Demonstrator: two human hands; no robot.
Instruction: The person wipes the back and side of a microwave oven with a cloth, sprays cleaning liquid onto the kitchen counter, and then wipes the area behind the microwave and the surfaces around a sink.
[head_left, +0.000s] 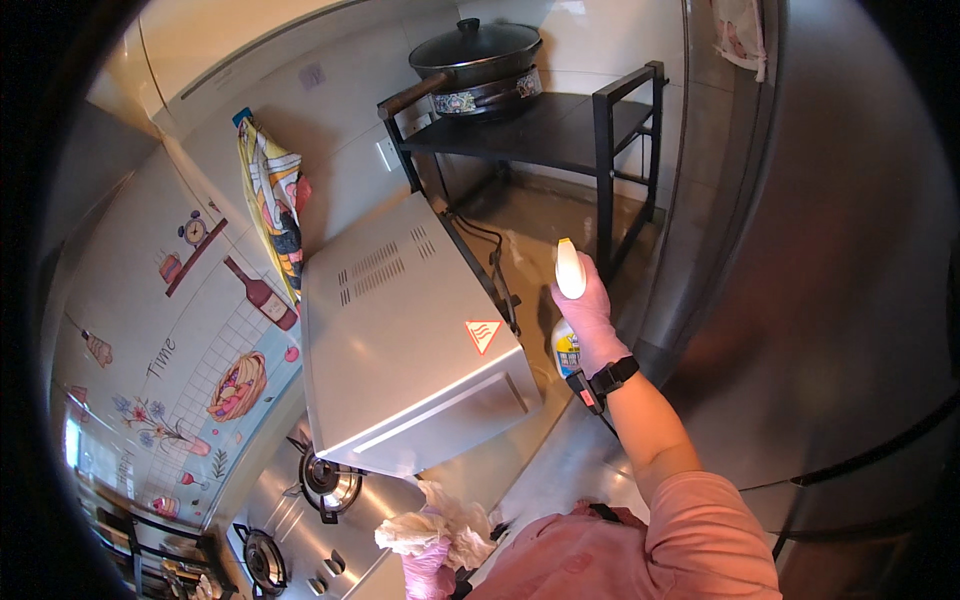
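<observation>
My right hand (589, 319), in a pink glove, grips a white spray bottle (566, 349) by its neck. The white trigger head (570, 274) with its yellow tip points away from me, toward the counter under a black rack. Low in the picture my left hand (427, 570), also pink-gloved, is closed around a crumpled pale cloth (442, 525). Between the hands a silver countertop oven (412, 322) stands askew on the counter (540, 255). A triangular warning sticker (482, 336) marks its top, and a black cord (491, 255) trails behind it.
The black metal rack (525, 139) bears a lidded pan (480, 56) with a wooden handle. A gas stove (345, 540) lies at lower left. A patterned towel (274, 202) hangs on the decorated wall. To the right rises a large dark metallic surface (825, 262).
</observation>
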